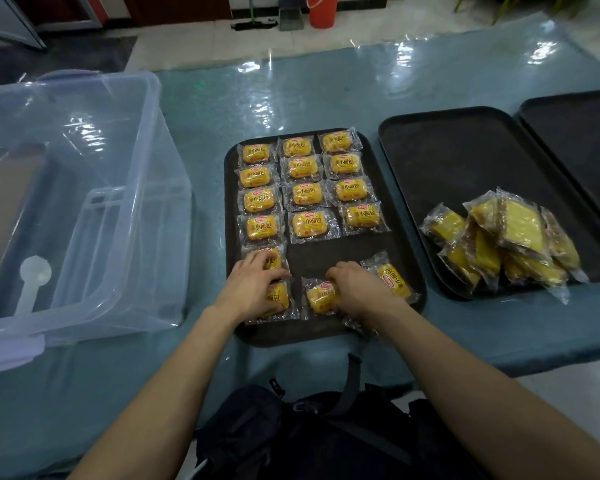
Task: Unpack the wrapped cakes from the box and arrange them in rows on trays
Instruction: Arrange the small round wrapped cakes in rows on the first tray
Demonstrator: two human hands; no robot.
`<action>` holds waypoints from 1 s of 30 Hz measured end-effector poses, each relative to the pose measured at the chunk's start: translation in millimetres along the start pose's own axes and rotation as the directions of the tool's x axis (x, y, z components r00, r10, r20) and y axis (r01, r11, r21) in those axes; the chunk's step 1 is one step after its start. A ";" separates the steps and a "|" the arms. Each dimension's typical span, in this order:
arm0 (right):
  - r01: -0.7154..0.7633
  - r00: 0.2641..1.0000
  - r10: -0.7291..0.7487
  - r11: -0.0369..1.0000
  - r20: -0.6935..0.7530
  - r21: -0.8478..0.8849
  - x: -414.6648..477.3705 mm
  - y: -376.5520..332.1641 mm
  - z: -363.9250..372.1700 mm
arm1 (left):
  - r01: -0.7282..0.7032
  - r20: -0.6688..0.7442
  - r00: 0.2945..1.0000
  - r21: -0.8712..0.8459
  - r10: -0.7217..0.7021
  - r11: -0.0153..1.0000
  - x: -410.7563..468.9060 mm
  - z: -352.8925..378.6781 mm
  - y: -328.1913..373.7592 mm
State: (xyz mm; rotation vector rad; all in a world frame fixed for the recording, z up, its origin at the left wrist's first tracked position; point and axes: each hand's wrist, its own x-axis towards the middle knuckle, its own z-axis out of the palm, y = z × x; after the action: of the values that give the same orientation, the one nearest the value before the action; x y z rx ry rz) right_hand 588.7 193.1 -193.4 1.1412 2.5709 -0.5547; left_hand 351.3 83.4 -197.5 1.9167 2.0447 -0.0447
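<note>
We lean over a table (pixel 326 95) under glossy blue-green sheeting. On its left stands the clear plastic box (pixel 84 188), open at the top, its long side running away from us. In front of us lies the nearest tray (pixel 400 271), black, its long axis pointing away. A second tray (pixel 465 150) sits just to the right, and a third tray (pixel 575 133) overlaps its far right edge.

On the nearest tray, twelve wrapped cakes (pixel 307 194) lie in four rows of three, each with its long axis across the tray and its label reading upright to us. On the second tray a loose pile of cakes (pixel 506 240) leans every which way at the near end.

Our left hand (pixel 253 289) lies flat on the left column's two nearest cakes, fingers spread narrowly and pressing down rather than gripping. Our right hand (pixel 357 289) curls over a middle cake (pixel 321 296), fingertips bent on the wrapper; we cannot tell whether it is pinched or only pushed. Just right of that hand, a tilted cake (pixel 392 280) lies diagonally, its label askew.
</note>
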 end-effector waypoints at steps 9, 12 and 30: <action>0.020 0.993 -0.021 1.000 -0.116 -0.013 11.2 9.3 -3.1 | 0.043 -0.075 0.996 -0.020 -0.045 0.999 3.8 -6.3 17.8; 0.043 0.984 -0.038 0.999 -0.172 0.026 18.3 8.6 -5.6 | 0.026 -0.164 0.986 -0.009 -0.027 1.000 16.0 -9.5 36.1; 0.028 0.984 -0.047 0.993 -0.170 -0.114 25.9 21.9 -16.2 | 0.020 -0.093 0.996 0.092 -0.012 0.996 50.3 3.4 55.5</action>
State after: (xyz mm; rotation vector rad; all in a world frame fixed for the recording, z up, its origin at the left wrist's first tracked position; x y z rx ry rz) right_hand 586.8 230.6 -194.3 1.1508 2.7357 -0.3281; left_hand 404.4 136.1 -202.6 1.9926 2.1533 -0.0561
